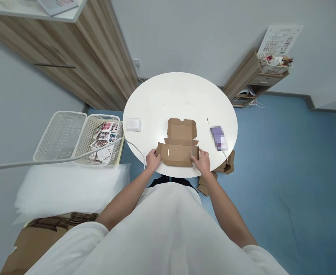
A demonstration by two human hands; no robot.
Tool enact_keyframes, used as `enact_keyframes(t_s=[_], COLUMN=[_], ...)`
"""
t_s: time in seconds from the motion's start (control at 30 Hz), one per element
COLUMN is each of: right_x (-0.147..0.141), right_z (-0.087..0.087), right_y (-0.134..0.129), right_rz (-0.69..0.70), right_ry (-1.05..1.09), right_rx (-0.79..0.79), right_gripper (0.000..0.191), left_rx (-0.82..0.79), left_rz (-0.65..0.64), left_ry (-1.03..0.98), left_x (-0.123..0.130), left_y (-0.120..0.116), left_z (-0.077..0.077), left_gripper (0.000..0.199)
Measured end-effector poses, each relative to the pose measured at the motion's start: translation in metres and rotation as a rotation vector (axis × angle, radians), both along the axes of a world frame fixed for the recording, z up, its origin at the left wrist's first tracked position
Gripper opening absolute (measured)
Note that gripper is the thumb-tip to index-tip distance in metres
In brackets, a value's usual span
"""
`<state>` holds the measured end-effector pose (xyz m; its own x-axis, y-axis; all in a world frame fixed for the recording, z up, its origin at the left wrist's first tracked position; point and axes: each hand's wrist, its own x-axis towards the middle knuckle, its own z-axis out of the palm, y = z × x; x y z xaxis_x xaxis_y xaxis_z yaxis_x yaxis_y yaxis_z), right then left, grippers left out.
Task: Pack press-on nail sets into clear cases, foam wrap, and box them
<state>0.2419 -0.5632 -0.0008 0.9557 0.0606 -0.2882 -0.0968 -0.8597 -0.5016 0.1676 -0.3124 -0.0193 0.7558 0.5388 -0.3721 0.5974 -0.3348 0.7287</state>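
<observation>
A brown cardboard box, unfolded, lies on the white round table close to its near edge. Its lid panel with a notch points away from me, and white slots show near both ends of the base panel. My left hand grips the left side flap between thumb and fingers. On the other side, my right hand is closed on the right side flap, which stands up. The fingertips behind the flaps are partly hidden.
A white packet lies at the table's left, and a blurred purple phone-like object with a cable at the right. White baskets, one holding cards, stand left. More cardboard boxes sit on the floor at right.
</observation>
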Motion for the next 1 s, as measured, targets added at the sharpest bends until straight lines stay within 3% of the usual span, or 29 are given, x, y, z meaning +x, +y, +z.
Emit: enact_keyframes(t_s=[0.27, 0.4, 0.5, 0.6, 0.7, 0.83, 1.0], right_x=[0.016, 0.022, 0.032, 0.055, 0.085, 0.122, 0.145], right_z=[-0.013, -0.013, -0.006, 0.004, 0.009, 0.003, -0.015], right_y=[-0.011, -0.010, -0.002, 0.013, 0.027, 0.040, 0.048], right_rz=[-0.186, -0.184, -0.135, -0.028, 0.041, 0.030, -0.007], right_ry=[0.002, -0.125, -0.250, -0.252, -0.150, 0.068, 0.169], right_rx=[0.067, 0.016, -0.065, -0.052, 0.003, 0.143, 0.290], right_gripper=[0.041, 0.053, 0.061, 0.061, 0.062, 0.056, 0.032], left_rx=[-0.038, 0.166, 0.386, 0.421, 0.426, 0.438, 0.459], left_rz=[0.000, -0.098, -0.300, -0.676, -0.884, -0.898, -0.878], left_ry=[-0.006, -0.084, -0.107, -0.090, -0.042, 0.019, 0.037], left_x=[0.012, 0.013, 0.010, 0.010, 0.015, 0.021, 0.027], left_y=[0.011, 0.006, -0.006, -0.022, -0.035, -0.040, -0.038], left_z=[-0.011, 0.003, 0.020, 0.031, 0.030, 0.017, 0.012], left_gripper=[0.027, 0.053, 0.066, 0.063, 0.061, 0.061, 0.049])
